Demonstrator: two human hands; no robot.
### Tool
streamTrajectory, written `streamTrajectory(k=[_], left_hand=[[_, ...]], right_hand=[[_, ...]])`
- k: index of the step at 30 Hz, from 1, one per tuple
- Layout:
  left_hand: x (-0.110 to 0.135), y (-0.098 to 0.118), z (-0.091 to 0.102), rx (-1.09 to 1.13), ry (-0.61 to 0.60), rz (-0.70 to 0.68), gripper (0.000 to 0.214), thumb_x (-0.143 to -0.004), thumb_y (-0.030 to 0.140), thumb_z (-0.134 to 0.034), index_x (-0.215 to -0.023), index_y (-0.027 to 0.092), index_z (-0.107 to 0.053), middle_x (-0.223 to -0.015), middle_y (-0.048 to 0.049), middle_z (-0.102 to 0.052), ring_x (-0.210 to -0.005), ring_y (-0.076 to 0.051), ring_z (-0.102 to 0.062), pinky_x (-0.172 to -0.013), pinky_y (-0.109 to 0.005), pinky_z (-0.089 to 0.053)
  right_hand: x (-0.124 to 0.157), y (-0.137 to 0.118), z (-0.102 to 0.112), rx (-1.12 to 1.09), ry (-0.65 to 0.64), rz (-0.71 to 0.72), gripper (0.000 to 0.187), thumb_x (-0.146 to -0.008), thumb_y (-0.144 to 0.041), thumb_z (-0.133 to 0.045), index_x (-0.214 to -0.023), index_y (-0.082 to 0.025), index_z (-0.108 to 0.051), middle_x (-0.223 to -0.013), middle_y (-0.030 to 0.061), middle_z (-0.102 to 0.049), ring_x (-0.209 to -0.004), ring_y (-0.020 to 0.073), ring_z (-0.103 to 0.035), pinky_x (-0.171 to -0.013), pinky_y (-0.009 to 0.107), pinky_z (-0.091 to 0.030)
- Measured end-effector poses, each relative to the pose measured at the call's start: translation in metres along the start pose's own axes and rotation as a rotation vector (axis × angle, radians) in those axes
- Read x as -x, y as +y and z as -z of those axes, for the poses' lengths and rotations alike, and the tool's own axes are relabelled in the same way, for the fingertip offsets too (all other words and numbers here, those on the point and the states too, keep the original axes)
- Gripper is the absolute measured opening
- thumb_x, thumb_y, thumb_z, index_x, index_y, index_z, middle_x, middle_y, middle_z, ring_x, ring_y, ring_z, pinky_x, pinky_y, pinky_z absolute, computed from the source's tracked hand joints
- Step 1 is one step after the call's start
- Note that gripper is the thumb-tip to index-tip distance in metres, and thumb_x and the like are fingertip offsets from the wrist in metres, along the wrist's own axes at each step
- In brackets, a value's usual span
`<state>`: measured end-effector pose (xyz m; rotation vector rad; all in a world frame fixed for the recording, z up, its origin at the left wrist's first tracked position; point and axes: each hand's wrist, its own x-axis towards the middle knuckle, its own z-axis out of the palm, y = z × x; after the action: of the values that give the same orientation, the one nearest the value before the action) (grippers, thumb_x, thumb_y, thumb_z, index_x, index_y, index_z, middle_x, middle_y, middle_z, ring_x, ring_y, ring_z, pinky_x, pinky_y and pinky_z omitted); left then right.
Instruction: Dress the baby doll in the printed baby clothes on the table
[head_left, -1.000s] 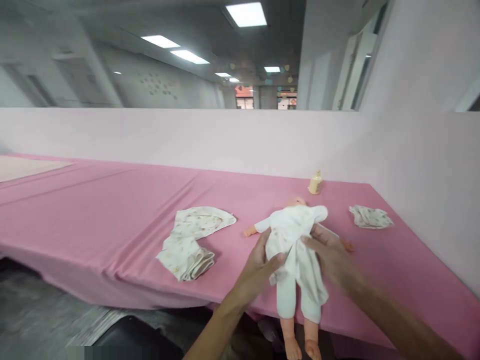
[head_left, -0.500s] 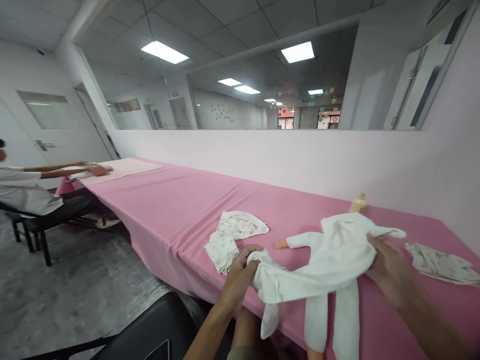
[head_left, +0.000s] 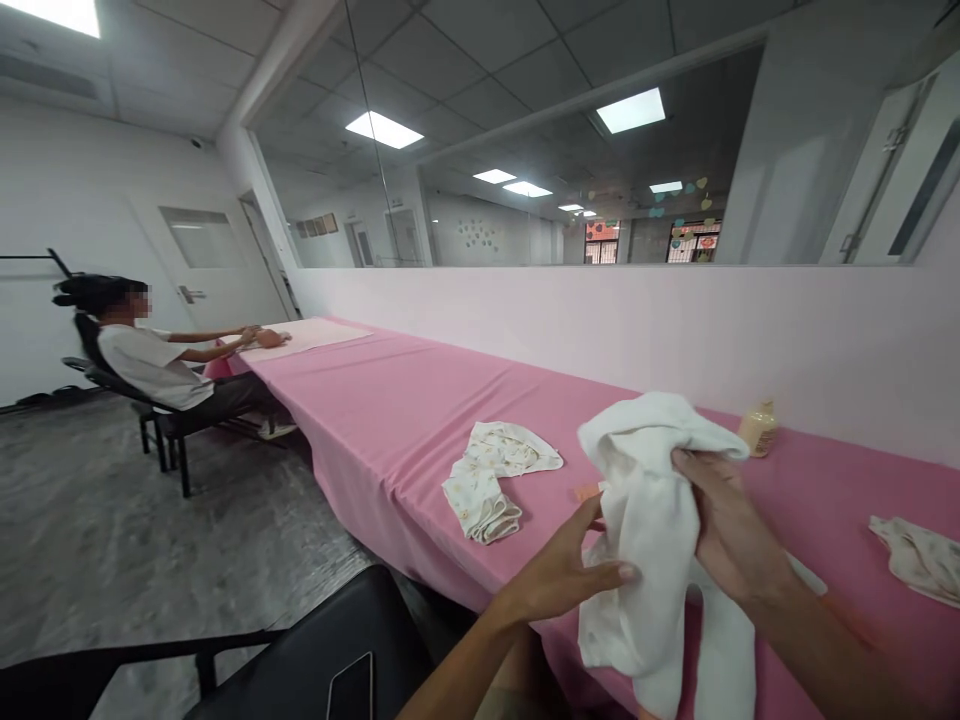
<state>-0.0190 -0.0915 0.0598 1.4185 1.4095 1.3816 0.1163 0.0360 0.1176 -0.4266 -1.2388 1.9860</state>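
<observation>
A white baby garment (head_left: pixel 645 500) hangs in folds in front of me, raised over the table. My right hand (head_left: pixel 731 525) pinches it near the top right side. On its left edge is my left hand (head_left: pixel 566 570), thumb and fingers spread apart; the thumb lies against the cloth and some fingertips are hidden. Behind the garment lies a doll dressed in white (head_left: pixel 724 640), mostly covered, with a leg showing below. Left of my hands, a folded patterned baby garment (head_left: pixel 499 470) rests on the table.
The long table has a pink cloth (head_left: pixel 420 400). Near the wall stands a yellowish bottle (head_left: pixel 759 428); another patterned cloth (head_left: pixel 919 560) lies at right. A phone (head_left: pixel 351 688) rests on a black chair (head_left: pixel 367 620). A seated person (head_left: pixel 161 360) works at the far end.
The white garment went from stretched sideways between both hands to hanging upright in my right hand. My left hand moved right, off the sleeve end. The view turned left, showing more of the seated person.
</observation>
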Motion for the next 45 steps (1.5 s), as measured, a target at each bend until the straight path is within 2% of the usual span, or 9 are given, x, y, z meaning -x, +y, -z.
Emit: streamTrajectory(k=[6,12,17,24,29,33,41,43,45], left_hand=[[-0.024,0.001,0.000,0.155,0.174,0.025,0.034,-0.079,0.040,-0.069,-0.101,0.016,-0.063,-0.098,-0.0064,-0.065,-0.089,-0.021,-0.059,-0.078,-0.030,-0.048],[-0.007,0.018,0.038,0.047,0.403,0.040,0.037,-0.080,0.051,-0.065,-0.077,0.014,-0.056,-0.068,0.0025,-0.050,-0.060,-0.008,-0.043,-0.054,-0.020,-0.033],[-0.001,0.043,0.052,-0.149,0.471,-0.018,0.043,-0.083,0.051,-0.059,-0.063,0.015,-0.046,-0.064,0.0030,-0.040,-0.061,-0.008,-0.037,-0.055,-0.021,-0.031],[0.000,0.059,0.043,-0.358,0.148,0.008,0.039,-0.087,0.049,-0.055,-0.072,0.014,-0.059,-0.068,0.0010,-0.051,-0.065,-0.011,-0.044,-0.060,-0.022,-0.033],[-0.004,0.067,0.036,-0.455,-0.032,0.016,0.034,-0.087,0.047,-0.056,-0.083,0.015,-0.069,-0.071,-0.0006,-0.060,-0.066,-0.012,-0.050,-0.057,-0.021,-0.033],[-0.008,0.067,0.039,-0.556,-0.101,-0.025,0.029,-0.085,0.043,-0.060,-0.092,0.017,-0.071,-0.078,-0.0017,-0.065,-0.070,-0.013,-0.053,-0.060,-0.021,-0.035],[-0.017,0.068,0.045,-0.438,-0.189,-0.079,0.028,-0.089,0.042,-0.055,-0.088,0.017,-0.068,-0.077,-0.0015,-0.062,-0.067,-0.011,-0.050,-0.061,-0.021,-0.037],[-0.017,0.069,0.045,-0.411,-0.188,-0.092,0.029,-0.090,0.042,-0.052,-0.087,0.017,-0.067,-0.076,-0.0016,-0.062,-0.068,-0.012,-0.050,-0.063,-0.021,-0.039],[-0.016,0.071,0.046,-0.416,-0.185,-0.114,0.031,-0.091,0.043,-0.051,-0.086,0.017,-0.066,-0.075,-0.0016,-0.061,-0.069,-0.012,-0.051,-0.066,-0.022,-0.040]], right_hand=[[0.001,0.002,0.011,0.150,0.017,0.131,0.024,-0.078,-0.043,-0.072,-0.089,-0.022,-0.066,-0.085,0.0035,-0.067,-0.078,0.0185,-0.062,-0.066,0.029,-0.052],[0.003,0.004,0.042,0.503,0.119,0.173,0.032,-0.080,-0.053,-0.066,-0.081,-0.020,-0.067,-0.082,0.0051,-0.066,-0.077,0.0197,-0.062,-0.073,0.034,-0.054],[0.017,0.013,0.033,0.780,-0.040,0.177,0.035,-0.085,-0.055,-0.057,-0.078,-0.022,-0.066,-0.082,0.0058,-0.067,-0.081,0.0217,-0.062,-0.076,0.035,-0.052],[0.023,0.022,0.003,0.949,-0.353,0.242,0.047,-0.081,-0.045,-0.064,-0.126,-0.034,-0.058,-0.128,0.0037,-0.059,-0.118,0.0265,-0.053,-0.101,0.042,-0.042],[0.023,0.020,-0.002,1.007,-0.413,0.197,0.017,-0.090,-0.037,-0.051,-0.093,-0.026,-0.063,-0.072,-0.0016,-0.056,-0.068,0.0157,-0.053,-0.063,0.028,-0.042],[0.025,0.012,0.004,0.989,-0.358,0.169,0.024,-0.091,-0.041,-0.051,-0.076,-0.022,-0.055,-0.057,-0.0054,-0.038,-0.056,0.0118,-0.036,-0.054,0.025,-0.030],[0.028,0.001,0.012,0.926,-0.408,0.269,0.020,-0.091,-0.034,-0.051,-0.075,-0.022,-0.048,-0.096,0.0017,-0.058,-0.093,0.0170,-0.054,-0.083,0.031,-0.043],[0.026,0.002,0.015,0.863,-0.447,0.243,0.011,-0.090,-0.035,-0.055,-0.088,-0.024,-0.053,-0.112,0.0036,-0.057,-0.110,0.0195,-0.052,-0.095,0.035,-0.041],[0.023,0.006,0.018,0.817,-0.514,0.162,0.028,-0.086,-0.037,-0.062,-0.110,-0.027,-0.053,-0.117,0.0041,-0.056,-0.115,0.0203,-0.051,-0.099,0.036,-0.040]])
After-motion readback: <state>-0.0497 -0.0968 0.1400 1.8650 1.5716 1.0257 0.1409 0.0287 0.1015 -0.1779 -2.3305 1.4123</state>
